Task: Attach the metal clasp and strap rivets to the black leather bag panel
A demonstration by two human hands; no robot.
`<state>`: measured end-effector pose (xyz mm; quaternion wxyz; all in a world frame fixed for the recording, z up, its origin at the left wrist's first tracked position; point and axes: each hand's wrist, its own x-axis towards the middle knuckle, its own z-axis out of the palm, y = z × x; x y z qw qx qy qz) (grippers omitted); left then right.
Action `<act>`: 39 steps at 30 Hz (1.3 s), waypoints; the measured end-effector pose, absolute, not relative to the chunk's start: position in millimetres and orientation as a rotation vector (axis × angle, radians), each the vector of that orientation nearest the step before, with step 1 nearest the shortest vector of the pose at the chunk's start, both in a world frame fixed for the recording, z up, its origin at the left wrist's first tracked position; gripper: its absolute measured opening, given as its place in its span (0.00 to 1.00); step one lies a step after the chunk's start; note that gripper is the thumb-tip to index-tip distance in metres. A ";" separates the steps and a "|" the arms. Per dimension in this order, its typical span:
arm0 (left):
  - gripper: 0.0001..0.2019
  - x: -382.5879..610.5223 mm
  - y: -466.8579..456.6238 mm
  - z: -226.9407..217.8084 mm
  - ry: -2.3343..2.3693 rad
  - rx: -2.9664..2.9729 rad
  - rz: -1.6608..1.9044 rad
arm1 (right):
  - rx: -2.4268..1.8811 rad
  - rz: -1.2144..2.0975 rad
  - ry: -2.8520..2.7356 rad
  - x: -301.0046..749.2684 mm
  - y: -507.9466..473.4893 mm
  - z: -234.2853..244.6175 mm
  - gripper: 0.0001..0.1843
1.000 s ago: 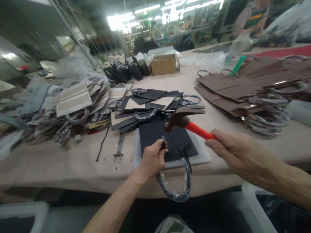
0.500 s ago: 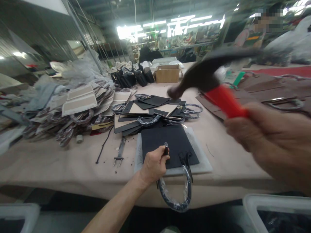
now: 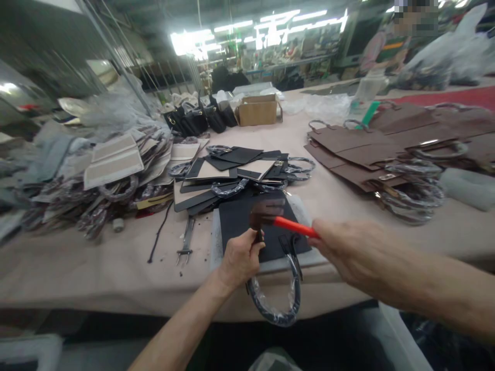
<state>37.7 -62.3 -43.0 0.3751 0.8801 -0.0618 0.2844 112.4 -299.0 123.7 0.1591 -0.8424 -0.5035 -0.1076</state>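
The left hand (image 3: 240,258) grips a half-hidden tool (image 3: 258,237) over the panel (image 3: 235,219), seemingly to steady it under the hammer (image 3: 284,222), which the right hand (image 3: 340,247) grips from three o'clock.

The 2 bare forearms (image 3: 187,317) slant in over the near edge of the counter (image 3: 127,278). The left hand (image 3: 240,257) makes a fist; the right hand (image 3: 340,245), farther right, has its fingers (image 3: 324,242) curled, wrist almost straight.
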 end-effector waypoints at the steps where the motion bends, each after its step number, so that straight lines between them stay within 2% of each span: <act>1: 0.08 37.4 -62.3 -43.0 -0.153 2.248 0.723 | -2.440 -0.180 -1.452 114.0 -300.4 121.9 0.16; 6: 0.06 34.9 -62.0 -41.4 -0.171 2.207 0.687 | -2.368 0.072 -1.044 133.9 -302.4 96.9 0.19; 10: 0.03 33.3 -62.2 -36.8 -0.142 2.180 0.655 | -2.431 0.348 -0.802 156.5 -280.9 50.4 0.16; 15: 0.03 32.2 -61.5 -34.8 -0.100 2.197 0.715 | -2.540 0.395 -0.676 173.2 -251.3 12.5 0.15; 24: 0.05 28.9 -55.0 -33.0 -0.039 2.108 0.705 | -2.684 0.424 -0.683 176.0 -243.6 12.0 0.18; 29: 0.06 25.3 -55.3 -35.9 -0.213 2.152 0.795 | -2.722 0.438 -0.669 175.4 -242.9 11.9 0.18; 35: 0.06 26.1 -52.8 -33.0 0.021 2.130 0.689 | -2.739 0.445 -0.671 174.9 -243.8 10.9 0.19; 39: 0.10 23.2 -53.7 -35.2 -0.342 2.214 0.818 | -2.746 0.409 -0.704 173.1 -245.2 8.6 0.19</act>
